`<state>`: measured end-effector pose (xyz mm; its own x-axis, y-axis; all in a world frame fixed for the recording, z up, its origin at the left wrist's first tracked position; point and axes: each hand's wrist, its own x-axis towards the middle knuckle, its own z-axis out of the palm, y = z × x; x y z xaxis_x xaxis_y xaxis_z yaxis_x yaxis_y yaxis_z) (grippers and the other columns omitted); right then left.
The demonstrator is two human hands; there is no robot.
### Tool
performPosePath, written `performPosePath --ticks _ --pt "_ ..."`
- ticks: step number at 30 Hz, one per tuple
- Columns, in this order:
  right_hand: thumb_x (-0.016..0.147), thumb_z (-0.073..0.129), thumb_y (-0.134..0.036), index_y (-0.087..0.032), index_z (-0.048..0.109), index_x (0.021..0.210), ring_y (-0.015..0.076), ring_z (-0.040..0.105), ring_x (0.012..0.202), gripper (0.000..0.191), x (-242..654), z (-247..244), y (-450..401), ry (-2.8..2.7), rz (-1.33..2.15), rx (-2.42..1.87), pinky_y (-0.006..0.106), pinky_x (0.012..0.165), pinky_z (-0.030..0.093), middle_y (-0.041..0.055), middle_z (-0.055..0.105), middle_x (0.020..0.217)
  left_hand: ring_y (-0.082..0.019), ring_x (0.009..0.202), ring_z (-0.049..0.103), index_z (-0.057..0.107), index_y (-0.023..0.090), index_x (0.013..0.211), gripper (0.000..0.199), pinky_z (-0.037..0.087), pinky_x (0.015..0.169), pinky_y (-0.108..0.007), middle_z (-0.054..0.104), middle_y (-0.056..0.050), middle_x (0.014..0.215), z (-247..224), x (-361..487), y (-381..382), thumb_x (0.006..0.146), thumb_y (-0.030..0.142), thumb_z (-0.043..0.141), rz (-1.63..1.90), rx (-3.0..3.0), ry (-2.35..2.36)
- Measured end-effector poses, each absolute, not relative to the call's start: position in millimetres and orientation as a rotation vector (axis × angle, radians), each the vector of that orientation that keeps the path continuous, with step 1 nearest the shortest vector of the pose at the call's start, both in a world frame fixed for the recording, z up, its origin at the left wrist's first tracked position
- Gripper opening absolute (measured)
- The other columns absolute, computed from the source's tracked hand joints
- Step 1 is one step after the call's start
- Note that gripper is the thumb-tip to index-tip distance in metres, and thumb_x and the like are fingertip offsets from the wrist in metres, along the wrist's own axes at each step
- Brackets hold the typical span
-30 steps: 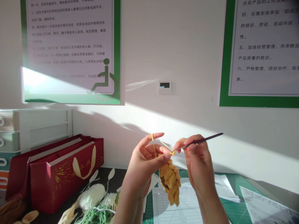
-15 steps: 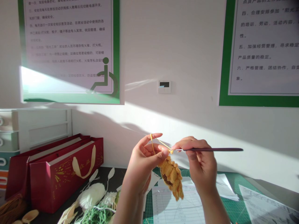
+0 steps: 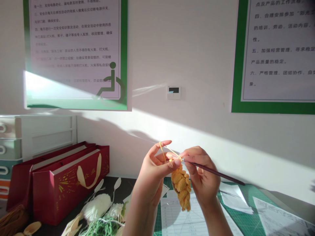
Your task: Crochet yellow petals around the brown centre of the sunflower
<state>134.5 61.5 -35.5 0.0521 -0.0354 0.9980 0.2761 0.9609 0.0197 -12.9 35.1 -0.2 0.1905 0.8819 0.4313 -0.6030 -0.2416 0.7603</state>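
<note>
Working a dark-handled hook [image 3: 222, 175] at the top of a yellow crocheted piece [image 3: 181, 190].
In the head view, the left hand [image 3: 152, 168] has its grip closed on the piece's upper edge, yellow yarn [image 3: 161, 148] looped over its raised index finger; the right hand's [image 3: 205, 173] grip is closed around the hook. The piece hangs between the hands, above the bench [image 3: 118, 183], its printed sheet [image 3: 177, 216] and green cutting mat [image 3: 248, 223].
</note>
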Motion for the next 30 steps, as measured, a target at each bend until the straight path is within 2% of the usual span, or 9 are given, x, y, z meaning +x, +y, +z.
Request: performPosePath --ticks 4,8,11,14,19,24,30 --pt "0.086 0.069 -0.001 -0.028 0.067 0.105 0.0201 0.067 0.089 0.033 134.2 -39.2 64.0 -1.503 -0.339 -0.226 0.036 0.073 0.055 0.0020 0.069 0.100 -0.016 0.067 0.068 0.060 0.014 0.124 0.075 0.053 0.070 -0.029 0.073 0.000 0.073 -0.3 -7.6 33.3 0.060 0.013 0.098 1.454 1.103 0.333" --pt "0.083 0.068 0.000 -0.033 0.071 0.112 0.0212 0.065 0.089 0.044 131.9 -42.1 63.6 -1.473 -0.418 -0.280 0.038 0.073 0.054 0.0025 0.068 0.102 -0.017 0.066 0.067 0.056 0.018 0.131 0.079 0.054 0.066 -0.029 0.073 0.000 0.075 -1.1 -2.8 30.4 0.063 0.011 0.095 1.540 1.130 0.369" --pt "0.089 0.063 -0.005 -0.030 0.070 0.109 0.0213 0.064 0.083 0.032 128.6 -42.4 62.1 -1.436 -0.359 -0.332 0.038 0.071 0.053 0.0029 0.066 0.092 -0.017 0.066 0.064 0.051 0.024 0.142 0.089 0.052 0.064 -0.027 0.073 0.001 0.073 -2.1 -0.8 28.9 0.065 0.010 0.093 1.657 1.236 0.440" --pt "0.096 0.056 -0.011 -0.026 0.066 0.101 0.0197 0.063 0.077 0.018 127.4 -41.3 59.2 -1.378 -0.234 -0.335 0.036 0.069 0.052 0.0020 0.065 0.084 -0.016 0.065 0.060 0.053 0.022 0.143 0.085 0.052 0.063 -0.026 0.071 0.002 0.069 -1.8 -0.9 29.0 0.067 0.011 0.091 1.672 1.274 0.476" --pt "0.103 0.052 -0.020 -0.024 0.062 0.095 0.0135 0.057 0.064 0.013 129.8 -34.0 52.3 -1.217 0.048 -0.353 0.030 0.064 0.047 -0.0014 0.061 0.078 -0.013 0.058 0.055 0.059 0.017 0.135 0.076 0.046 0.054 -0.023 0.070 0.002 0.068 2.0 -5.6 29.7 0.067 0.007 0.089 1.609 1.255 0.449" --pt "0.104 0.052 -0.037 -0.023 0.054 0.080 0.0134 0.052 0.058 0.027 127.4 -24.6 55.0 -1.201 0.474 -0.371 0.029 0.058 0.047 -0.0030 0.054 0.069 -0.013 0.060 0.059 0.066 0.017 0.125 0.063 0.046 0.055 -0.024 0.071 0.001 0.071 2.5 -7.6 30.5 0.067 0.008 0.091 1.555 1.243 0.369" --pt "0.095 0.063 -0.048 -0.024 0.051 0.074 0.0143 0.050 0.057 0.034 117.1 -24.9 60.0 -1.176 0.775 -0.369 0.030 0.057 0.049 -0.0032 0.052 0.065 -0.016 0.071 0.065 0.072 0.019 0.119 0.061 0.051 0.069 -0.027 0.072 0.000 0.075 -0.8 -5.1 37.3 0.064 0.011 0.095 1.560 1.223 0.343"
